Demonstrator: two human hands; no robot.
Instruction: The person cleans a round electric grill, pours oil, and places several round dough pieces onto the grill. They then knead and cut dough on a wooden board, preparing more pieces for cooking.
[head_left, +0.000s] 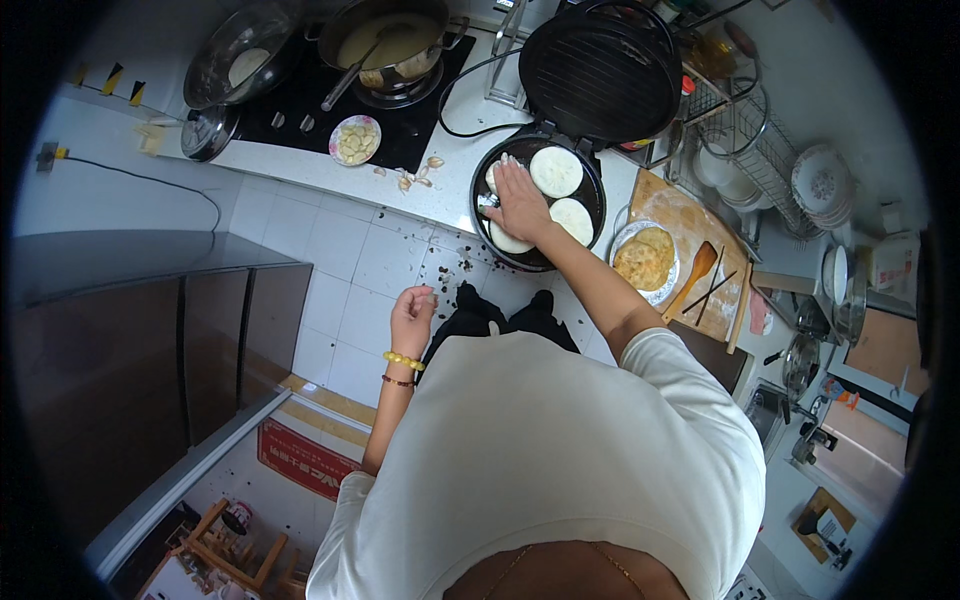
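Note:
My right hand (519, 202) lies palm down over the left side of an open electric griddle (598, 247), its fingers spread a little on a pale round dough cake that it partly covers. Three more dough cakes (556, 172) show in the pan, one of them under the edge of my palm. The ridged black griddle lid (598, 75) stands raised behind. My left hand (412, 309), with bracelets at the wrist, hangs beside my body over the floor, fingers curled, with nothing visible in it. Browned flatbreads (645, 259) lie on a foil-lined plate right of the griddle.
A floured wooden board (652, 193) bears a wooden spatula (691, 277), dark chopsticks and a rolling pin (740, 309). Left are a pot (397, 73) with a ladle on the stove, a plate of pale slices (355, 140), garlic cloves (406, 182) and a large bowl (202, 71). Dark bits litter the tiles.

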